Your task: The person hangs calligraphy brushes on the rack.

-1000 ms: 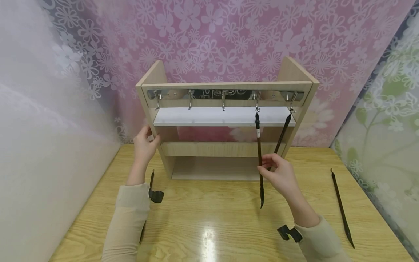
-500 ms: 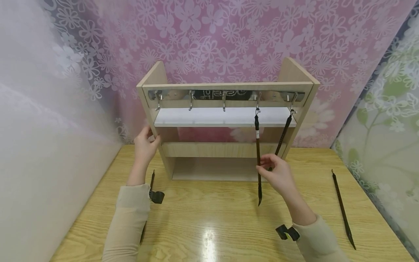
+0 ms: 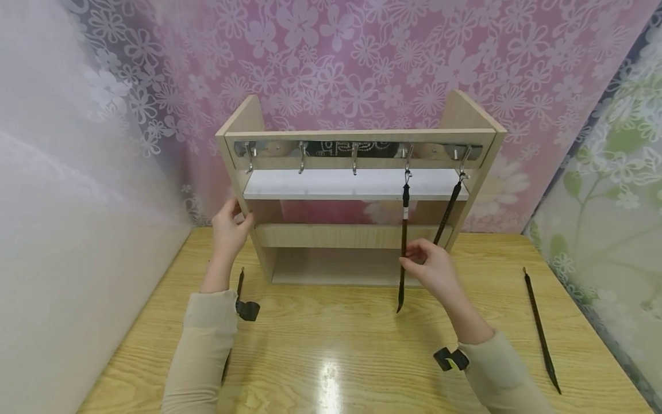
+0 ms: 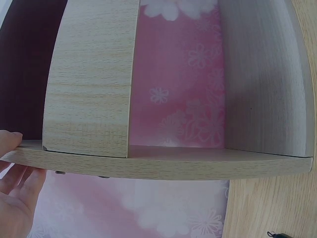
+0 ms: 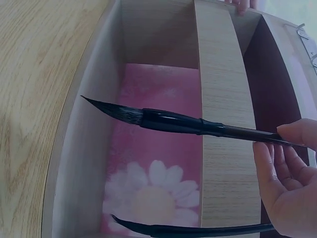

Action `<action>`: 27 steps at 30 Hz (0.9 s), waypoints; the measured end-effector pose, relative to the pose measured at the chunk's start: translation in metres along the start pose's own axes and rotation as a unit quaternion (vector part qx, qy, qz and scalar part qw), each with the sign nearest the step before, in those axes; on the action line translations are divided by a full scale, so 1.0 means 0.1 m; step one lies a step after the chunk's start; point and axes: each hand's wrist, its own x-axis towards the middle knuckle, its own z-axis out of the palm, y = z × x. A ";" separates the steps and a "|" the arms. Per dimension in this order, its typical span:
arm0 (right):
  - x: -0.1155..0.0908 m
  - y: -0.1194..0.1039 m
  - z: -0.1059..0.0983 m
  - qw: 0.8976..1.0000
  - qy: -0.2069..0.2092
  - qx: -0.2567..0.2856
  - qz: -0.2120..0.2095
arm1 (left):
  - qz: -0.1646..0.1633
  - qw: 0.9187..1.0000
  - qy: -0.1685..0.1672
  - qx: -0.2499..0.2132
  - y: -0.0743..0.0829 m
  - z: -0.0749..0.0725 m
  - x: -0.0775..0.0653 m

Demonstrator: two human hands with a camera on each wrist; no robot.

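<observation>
R hand [image 3: 434, 270] pinches brush [image 3: 405, 230] hung on 2nd hook [image 3: 410, 156] from R, & L hand [image 3: 230, 231] grips L side panel [image 4: 173, 169] of rack [image 3: 331, 236].

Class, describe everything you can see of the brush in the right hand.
The brush is slim: a brown, wood-like shaft, a pale label near its black top end, a glossy black collar and dark bristles tapering to a slightly curved point. It hangs almost upright, tip down, in front of the rack, its loop apparently on the fourth hook from the left. The right hand pinches its shaft.
</observation>
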 end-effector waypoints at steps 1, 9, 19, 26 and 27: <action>0.01 0.00 0.00 1.000 -0.002 -0.001 -0.001 | 0.000 1.000 0.000 0.000 0.00 0.00 0.00; 0.11 0.04 0.08 1.000 0.002 0.001 -0.007 | -0.002 1.000 -0.002 0.003 0.00 0.00 -0.02; 0.21 0.03 0.16 0.999 0.029 0.006 -0.019 | 0.003 1.000 0.003 0.000 0.00 0.01 -0.02; 0.27 0.04 0.18 0.999 0.047 0.004 -0.017 | 0.002 1.000 0.004 0.002 0.01 0.01 0.00; 0.27 0.04 0.19 0.999 0.050 0.007 -0.019 | 0.002 1.000 0.003 0.001 0.01 0.01 0.00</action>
